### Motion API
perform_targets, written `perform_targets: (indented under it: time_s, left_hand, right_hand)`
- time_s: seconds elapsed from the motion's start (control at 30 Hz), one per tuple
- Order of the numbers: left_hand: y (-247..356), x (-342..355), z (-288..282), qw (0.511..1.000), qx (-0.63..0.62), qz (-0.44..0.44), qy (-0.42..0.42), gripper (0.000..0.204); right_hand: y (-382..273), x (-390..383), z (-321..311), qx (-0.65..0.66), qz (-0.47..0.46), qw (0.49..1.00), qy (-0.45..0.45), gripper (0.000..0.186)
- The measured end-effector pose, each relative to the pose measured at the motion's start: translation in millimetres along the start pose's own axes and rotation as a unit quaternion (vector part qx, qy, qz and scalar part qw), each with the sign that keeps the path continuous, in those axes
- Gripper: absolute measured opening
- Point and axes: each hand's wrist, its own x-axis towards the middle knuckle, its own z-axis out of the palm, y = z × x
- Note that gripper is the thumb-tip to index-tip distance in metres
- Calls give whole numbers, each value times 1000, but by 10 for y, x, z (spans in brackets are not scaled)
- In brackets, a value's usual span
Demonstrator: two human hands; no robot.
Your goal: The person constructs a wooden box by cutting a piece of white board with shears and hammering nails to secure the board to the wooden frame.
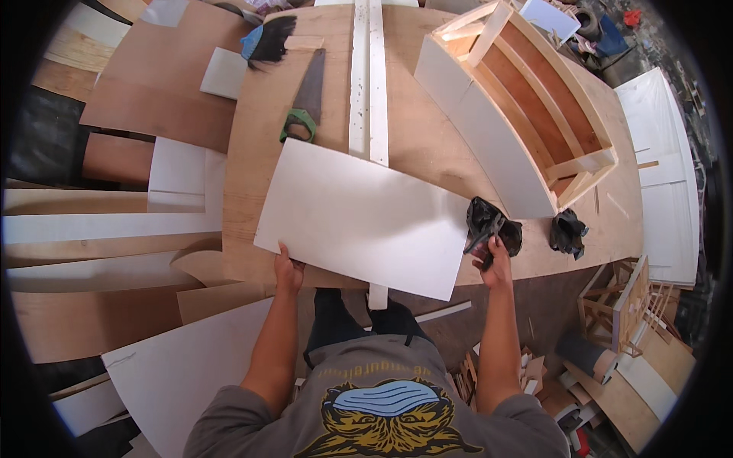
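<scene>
White board (pixel 363 217) right in front of you, lying at a slant across the near side of the wooden table (pixel 420 126), its lower right corner jutting past the table's edge. And here's your left hand (pixel 288 269) at the board's lower left edge, thumb up on the white face, the other fingers tucked underneath where they can't be fully seen: a narrow grip, and it's got the board. Over to your right hand (pixel 494 262), just off the board's right side, fingers curled around a black plastic bag (pixel 484 220), all crumpled up beside the board's edge; how tightly you have it, I can't tell. That makes 2 hands busy, 1 on the board and 1 on plastic! A 2nd black bag (pixel 568 233) sits crumpled farther right on the table. Beneath the board runs a long white strip (pixel 369 91), its near end poking out toward your legs. Up beyond the board's top left corner lies a saw (pixel 308 95), green handle toward you, blade pointing away, and past it a brush (pixel 276 41) with dark bristles and a blue body. And look at the far right of the table: a big curved wooden frame (pixel 534 103), white panel along its side, reddish-brown panels inside.
</scene>
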Motion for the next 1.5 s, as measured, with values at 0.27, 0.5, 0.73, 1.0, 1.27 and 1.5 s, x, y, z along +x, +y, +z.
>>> perform_targets:
  time_s: [0.27, 0.5, 0.73, 1.0, 1.27, 1.5]
  left_hand:
    - [173, 325, -138, 997, -54, 52, -3, 52]
    - [511, 405, -114, 993, -84, 42, 74, 53]
    - [367, 588, -327, 990, -112, -4, 82, 49]
    - [89, 277, -172, 986, -56, -35, 150, 49]
    - [-68, 242, -224, 987, -72, -25, 139, 49]
    - [-489, 164, 228, 987, -149, -24, 53, 47]
  right_hand:
    - [61, -76, 366, 8, -18, 998, -55, 16]
    - [367, -221, 370, -9, 16, 999, -44, 17]
    - [769, -242, 392, -78, 69, 994, -33, 16]
    - [955, -303, 365, -104, 105, 988, -33, 22]
    - [1006, -242, 438, -127, 105, 983, -85, 25]
    - [906, -167, 325, -118, 92, 984, -93, 24]
